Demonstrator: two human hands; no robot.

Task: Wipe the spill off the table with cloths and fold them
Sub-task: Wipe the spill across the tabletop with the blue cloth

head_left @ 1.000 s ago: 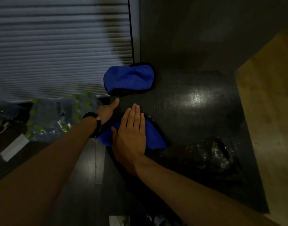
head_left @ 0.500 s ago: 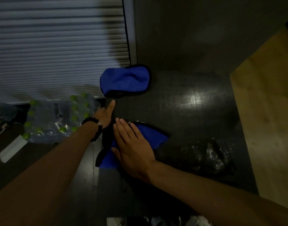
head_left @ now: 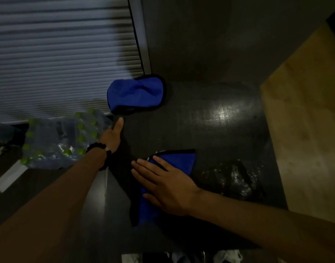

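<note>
A blue cloth with black edging (head_left: 179, 163) lies on the dark table (head_left: 210, 133) near its front left. My right hand (head_left: 162, 182) presses flat on it, fingers straight and pointing left. A wet, glistening spill (head_left: 233, 179) spreads just right of that cloth. A second blue cloth (head_left: 136, 94), bunched, sits at the table's far left corner. My left hand (head_left: 112, 136), with a black bead bracelet at the wrist, rests at the table's left edge with the thumb pointing up; its fingers are hidden.
A shrink-wrapped pack of bottles with green caps (head_left: 62, 141) stands on the floor left of the table. White blinds (head_left: 58, 54) fill the back left. A light wooden surface (head_left: 305, 120) borders the table on the right.
My right hand has slid the near cloth toward me and to the right, turning so the fingers point left. The left hand has stayed at the table's edge.
</note>
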